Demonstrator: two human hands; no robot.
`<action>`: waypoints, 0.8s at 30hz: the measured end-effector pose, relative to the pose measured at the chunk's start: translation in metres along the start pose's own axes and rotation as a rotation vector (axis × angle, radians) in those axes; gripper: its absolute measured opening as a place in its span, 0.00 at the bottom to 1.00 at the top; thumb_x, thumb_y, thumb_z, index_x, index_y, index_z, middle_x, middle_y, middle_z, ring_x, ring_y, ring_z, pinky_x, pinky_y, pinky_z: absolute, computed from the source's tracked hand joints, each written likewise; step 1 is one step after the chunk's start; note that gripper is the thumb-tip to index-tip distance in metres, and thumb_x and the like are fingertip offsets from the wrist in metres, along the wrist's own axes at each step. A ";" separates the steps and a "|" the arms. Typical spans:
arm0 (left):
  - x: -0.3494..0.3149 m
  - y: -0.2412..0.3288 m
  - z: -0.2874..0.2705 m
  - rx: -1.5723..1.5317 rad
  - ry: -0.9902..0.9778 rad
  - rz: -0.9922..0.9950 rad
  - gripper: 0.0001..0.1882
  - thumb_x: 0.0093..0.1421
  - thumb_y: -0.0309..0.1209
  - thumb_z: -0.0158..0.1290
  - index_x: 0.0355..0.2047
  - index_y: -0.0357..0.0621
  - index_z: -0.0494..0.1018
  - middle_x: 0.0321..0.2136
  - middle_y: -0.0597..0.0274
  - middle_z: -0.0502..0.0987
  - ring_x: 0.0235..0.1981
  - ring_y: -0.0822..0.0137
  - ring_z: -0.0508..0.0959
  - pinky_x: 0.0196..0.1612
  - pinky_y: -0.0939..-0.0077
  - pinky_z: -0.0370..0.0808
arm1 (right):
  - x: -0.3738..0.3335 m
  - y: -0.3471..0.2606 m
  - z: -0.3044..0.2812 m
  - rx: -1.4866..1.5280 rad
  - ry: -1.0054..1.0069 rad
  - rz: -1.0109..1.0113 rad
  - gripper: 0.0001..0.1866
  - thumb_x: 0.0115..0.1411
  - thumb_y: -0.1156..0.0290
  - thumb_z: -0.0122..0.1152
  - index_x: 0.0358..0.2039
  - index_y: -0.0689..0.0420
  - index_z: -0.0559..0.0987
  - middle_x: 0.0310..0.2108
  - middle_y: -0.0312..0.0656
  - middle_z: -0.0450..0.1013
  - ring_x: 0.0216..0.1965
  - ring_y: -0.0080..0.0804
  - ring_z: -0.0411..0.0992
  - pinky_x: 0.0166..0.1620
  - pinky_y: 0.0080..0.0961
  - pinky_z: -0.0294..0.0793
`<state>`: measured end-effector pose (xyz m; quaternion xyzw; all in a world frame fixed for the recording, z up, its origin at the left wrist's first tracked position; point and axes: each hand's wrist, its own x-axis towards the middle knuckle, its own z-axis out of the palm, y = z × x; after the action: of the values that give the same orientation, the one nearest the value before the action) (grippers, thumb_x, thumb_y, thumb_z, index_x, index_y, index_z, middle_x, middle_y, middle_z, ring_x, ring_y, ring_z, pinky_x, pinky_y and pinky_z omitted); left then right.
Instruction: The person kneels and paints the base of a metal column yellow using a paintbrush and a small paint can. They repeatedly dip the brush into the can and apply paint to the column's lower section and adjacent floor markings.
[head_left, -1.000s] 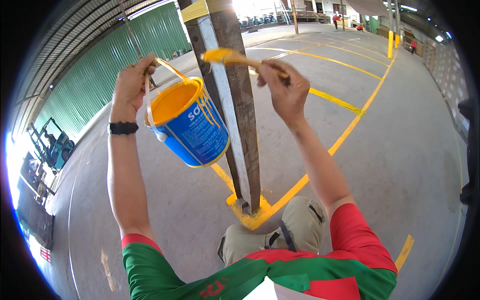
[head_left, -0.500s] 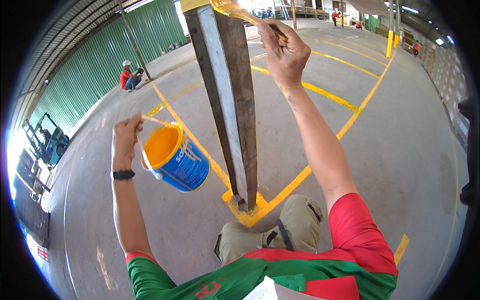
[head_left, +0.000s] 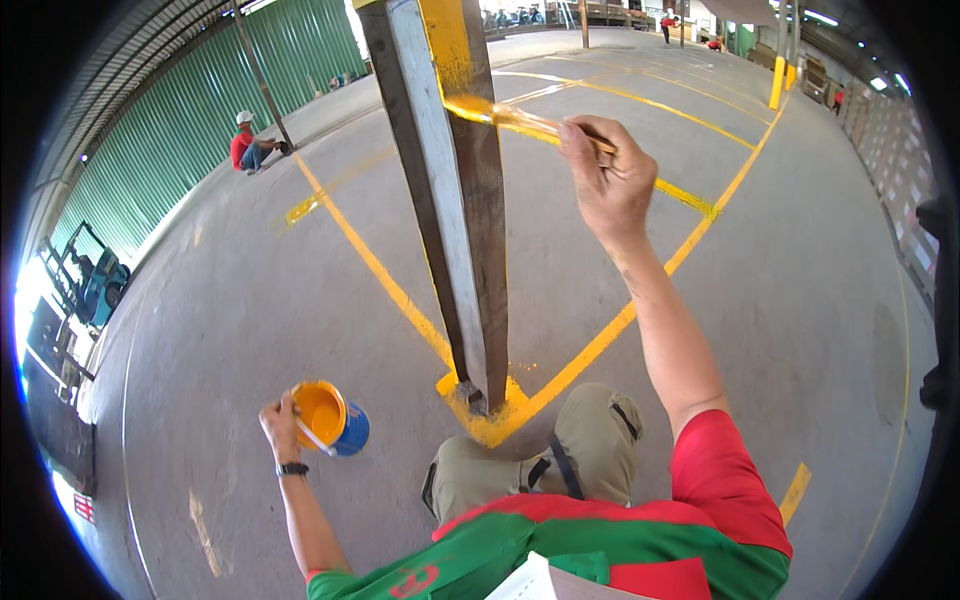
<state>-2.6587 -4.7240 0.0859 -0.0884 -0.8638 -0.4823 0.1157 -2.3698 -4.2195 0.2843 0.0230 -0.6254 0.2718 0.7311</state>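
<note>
A paintbrush (head_left: 525, 122) is pinched in my right hand (head_left: 618, 185), its yellow-loaded bristles against the right-hand face of a steel post (head_left: 482, 230). Wet yellow paint covers that face above the brush; below it the metal is dark brown, beside a pale grey strip. Down at the lower left, my left hand (head_left: 281, 425) is closed at the rim and white handle of a blue paint can (head_left: 353, 432). The can tilts, showing orange-yellow paint inside. The post's foot stands on a yellow-painted patch (head_left: 490, 425) between my knees.
Yellow lines (head_left: 375, 262) run across the concrete floor from the post's foot. A person in red (head_left: 252, 145) sits near a thin pole at the far left. A teal forklift (head_left: 95, 275) stands at the left, and stacked cartons (head_left: 885, 140) line the right.
My right hand has drawn the brush down the post, leaving yellow paint above it. My left hand has lowered the paint can, away from the post's top and closer to me.
</note>
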 end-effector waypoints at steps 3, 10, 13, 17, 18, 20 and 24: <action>-0.027 -0.031 -0.005 0.085 0.021 -0.122 0.19 0.64 0.38 0.58 0.23 0.33 0.80 0.19 0.62 0.78 0.22 0.73 0.74 0.27 0.72 0.70 | 0.020 -0.005 -0.014 -0.092 -0.076 0.031 0.11 0.66 0.65 0.65 0.34 0.61 0.81 0.21 0.35 0.78 0.21 0.13 0.72 0.24 0.14 0.68; -0.073 -0.085 -0.004 -0.050 0.067 -0.267 0.19 0.62 0.36 0.58 0.23 0.30 0.79 0.19 0.59 0.78 0.21 0.70 0.74 0.29 0.70 0.72 | 0.092 0.005 0.007 -0.147 -0.159 -0.105 0.13 0.68 0.63 0.63 0.39 0.62 0.82 0.26 0.35 0.79 0.28 0.16 0.76 0.31 0.15 0.75; -0.088 -0.106 -0.007 -0.096 0.087 -0.339 0.17 0.62 0.34 0.58 0.22 0.31 0.78 0.19 0.59 0.78 0.21 0.70 0.74 0.28 0.72 0.71 | 0.106 0.000 0.014 -0.097 -0.039 -0.202 0.13 0.67 0.62 0.64 0.40 0.61 0.82 0.28 0.36 0.80 0.30 0.16 0.77 0.32 0.13 0.75; -0.103 -0.123 -0.010 -0.218 0.100 -0.360 0.16 0.63 0.33 0.59 0.23 0.32 0.77 0.18 0.60 0.76 0.19 0.70 0.74 0.25 0.73 0.72 | 0.116 -0.007 0.024 0.033 0.092 -0.194 0.09 0.67 0.71 0.62 0.41 0.64 0.81 0.26 0.42 0.78 0.25 0.19 0.74 0.28 0.19 0.72; -0.106 -0.125 -0.010 -0.227 0.105 -0.356 0.16 0.63 0.34 0.59 0.23 0.32 0.77 0.18 0.61 0.76 0.19 0.70 0.74 0.25 0.73 0.72 | 0.117 -0.005 0.027 0.032 0.124 -0.218 0.08 0.66 0.71 0.63 0.40 0.64 0.81 0.26 0.42 0.79 0.25 0.19 0.74 0.28 0.19 0.72; -0.109 -0.126 -0.011 -0.229 0.109 -0.349 0.17 0.63 0.34 0.59 0.23 0.32 0.77 0.18 0.61 0.76 0.19 0.70 0.74 0.25 0.73 0.71 | 0.116 0.002 0.033 0.027 0.186 -0.268 0.07 0.65 0.72 0.64 0.38 0.64 0.80 0.25 0.41 0.79 0.25 0.19 0.74 0.28 0.19 0.72; -0.114 -0.119 -0.011 -0.165 0.117 -0.339 0.17 0.64 0.35 0.58 0.25 0.32 0.78 0.18 0.62 0.77 0.20 0.71 0.73 0.26 0.73 0.71 | 0.091 0.024 0.033 -0.024 0.107 -0.188 0.11 0.67 0.66 0.63 0.40 0.62 0.82 0.29 0.37 0.80 0.31 0.14 0.76 0.33 0.11 0.74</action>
<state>-2.5793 -4.7996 -0.0375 0.0773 -0.8155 -0.5685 0.0754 -2.4039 -4.1776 0.3686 0.0582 -0.5837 0.1953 0.7860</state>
